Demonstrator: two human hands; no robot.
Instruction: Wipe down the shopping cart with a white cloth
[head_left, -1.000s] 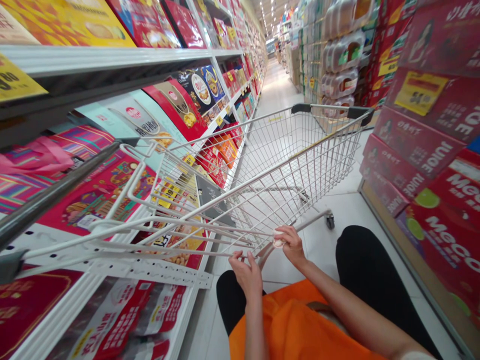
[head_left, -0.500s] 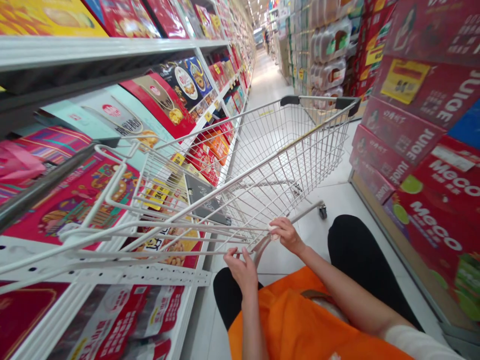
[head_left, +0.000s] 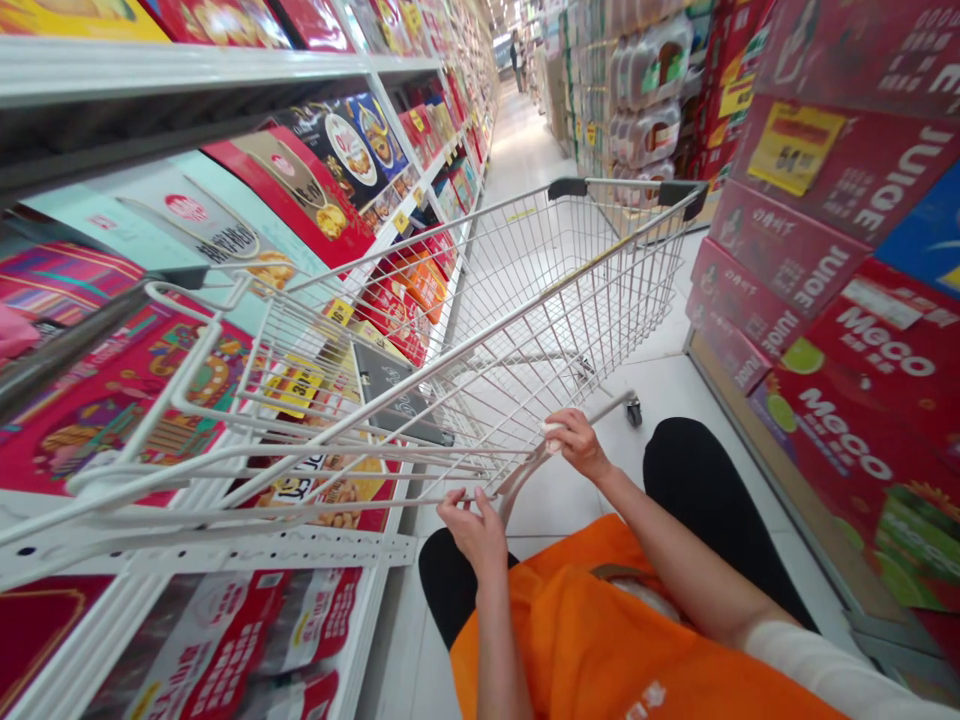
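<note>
An empty wire shopping cart [head_left: 525, 300] stands in a shop aisle, seen from low down at its near end. My left hand [head_left: 469, 525] pinches a thin wire of the cart's lower near edge with its fingertips. My right hand [head_left: 579, 442] is closed around a small white wad [head_left: 551, 430] and presses it against the cart's frame tube. Both hands are close together, in front of my orange apron [head_left: 592, 640] and black trousers.
Shelves of red and coloured gift boxes [head_left: 300, 190] run along the left. Red drink cartons [head_left: 825, 330] are stacked on the right. The cart's wheel [head_left: 634, 408] rests on the white floor. A person [head_left: 517, 45] stands far down the aisle.
Both hands stay on the same spots of the cart. My view has shifted a little, so the cart and hands sit slightly higher and to the left.
</note>
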